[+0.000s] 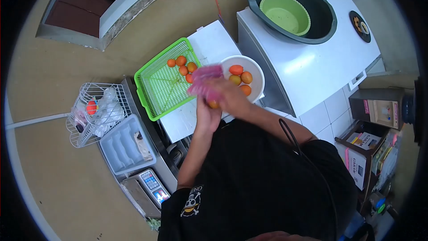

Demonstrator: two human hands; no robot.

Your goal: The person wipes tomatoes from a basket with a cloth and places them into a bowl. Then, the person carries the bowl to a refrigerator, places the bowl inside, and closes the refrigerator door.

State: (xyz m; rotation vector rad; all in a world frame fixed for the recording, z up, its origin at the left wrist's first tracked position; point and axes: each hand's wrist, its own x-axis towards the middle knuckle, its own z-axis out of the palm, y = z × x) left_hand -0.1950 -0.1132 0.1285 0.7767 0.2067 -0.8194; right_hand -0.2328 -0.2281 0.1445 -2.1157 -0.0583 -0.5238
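The left hand (207,117) cups a round orange tomato (214,104); the right hand (232,96) grips a blurred pink cloth (206,79) above it. Around them, a rectangular green plastic basket (154,82) and round white bowl (259,84) hold more tomatoes (181,60).

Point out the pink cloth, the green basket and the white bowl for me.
Pink cloth (203,79): head view, on its motion-blurred middle.
Green basket (154,90): head view, on the bare mesh floor.
White bowl (257,67): head view, on the bare inner wall.
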